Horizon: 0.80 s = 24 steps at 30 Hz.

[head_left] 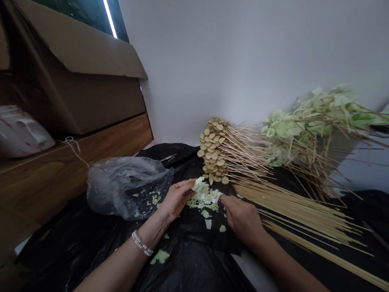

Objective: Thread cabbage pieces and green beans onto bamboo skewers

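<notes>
My left hand (175, 200), with a white bead bracelet at the wrist, has its fingers closed on a pale cabbage piece (199, 185). Facing it, my right hand (242, 217) is curled, its fingertips at the right edge of the small heap of cabbage pieces (212, 198). What those fingers pinch, if anything, is hidden. Cabbage scraps (208, 223) lie on the black plastic sheet (187, 268) under and between both hands. Just beyond the hands is a stack of skewered round slices (213, 150), their sticks pointing right.
Loose wooden skewers (304, 210) spread to the right. Behind them cabbage skewers (319, 116) are piled against the wall. A clear plastic bag (123, 185) lies left, near a pen (169, 157). A cardboard box (93, 96) and a white container (15, 130) stand on a wooden surface (113, 143).
</notes>
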Available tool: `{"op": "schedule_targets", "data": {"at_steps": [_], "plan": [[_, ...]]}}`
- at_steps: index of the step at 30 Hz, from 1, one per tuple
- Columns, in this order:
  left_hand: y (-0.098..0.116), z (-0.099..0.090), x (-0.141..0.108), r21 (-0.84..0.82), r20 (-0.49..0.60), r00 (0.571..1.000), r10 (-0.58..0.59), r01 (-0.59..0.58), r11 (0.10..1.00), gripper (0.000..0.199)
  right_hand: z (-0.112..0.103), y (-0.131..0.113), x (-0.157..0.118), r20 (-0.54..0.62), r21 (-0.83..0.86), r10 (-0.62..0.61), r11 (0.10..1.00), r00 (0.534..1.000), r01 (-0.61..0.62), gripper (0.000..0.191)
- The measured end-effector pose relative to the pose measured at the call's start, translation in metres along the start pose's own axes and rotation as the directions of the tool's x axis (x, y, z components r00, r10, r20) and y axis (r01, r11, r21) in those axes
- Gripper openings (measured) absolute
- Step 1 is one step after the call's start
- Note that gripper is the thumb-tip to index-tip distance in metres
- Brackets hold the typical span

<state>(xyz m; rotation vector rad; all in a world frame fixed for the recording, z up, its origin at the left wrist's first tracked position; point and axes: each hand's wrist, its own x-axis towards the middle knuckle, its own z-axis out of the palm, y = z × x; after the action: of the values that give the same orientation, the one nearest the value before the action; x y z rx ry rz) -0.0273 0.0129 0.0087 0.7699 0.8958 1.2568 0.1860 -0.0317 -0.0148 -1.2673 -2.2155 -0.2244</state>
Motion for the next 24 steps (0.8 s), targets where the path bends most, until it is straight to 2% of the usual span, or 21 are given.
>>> {"op": "schedule_targets", "data": {"at_steps": [4, 11, 20, 24], "plan": [[0.0005, -0.0008, -0.0005, -0.029, -0.006, 0.998, -0.060, 0.060, 0.998, 0.028, 0.0004, -0.0005, -0.0007, -0.021, 0.016, -0.015, 1.000, 1.000, 0.015, 0.029], [0.0018, -0.0010, -0.0012, -0.069, 0.013, 0.992, -0.127, 0.128, 0.989, 0.022, 0.0004, -0.0015, -0.0012, 0.008, 0.057, -0.008, 0.998, 1.000, 0.007, 0.028], [-0.0041, -0.0008, -0.0027, -0.052, 0.046, 0.990, -0.131, 0.133, 0.990, 0.021, -0.0011, -0.0056, 0.0035, 0.123, 0.297, 0.100, 0.946, 0.987, -0.133, 0.026], [-0.0056, 0.0009, -0.0042, -0.073, 0.078, 0.989, -0.128, 0.134, 0.988, 0.022, -0.0018, -0.0061, 0.0060, 0.115, 0.334, 0.122, 0.930, 0.986, -0.154, 0.025]]}}
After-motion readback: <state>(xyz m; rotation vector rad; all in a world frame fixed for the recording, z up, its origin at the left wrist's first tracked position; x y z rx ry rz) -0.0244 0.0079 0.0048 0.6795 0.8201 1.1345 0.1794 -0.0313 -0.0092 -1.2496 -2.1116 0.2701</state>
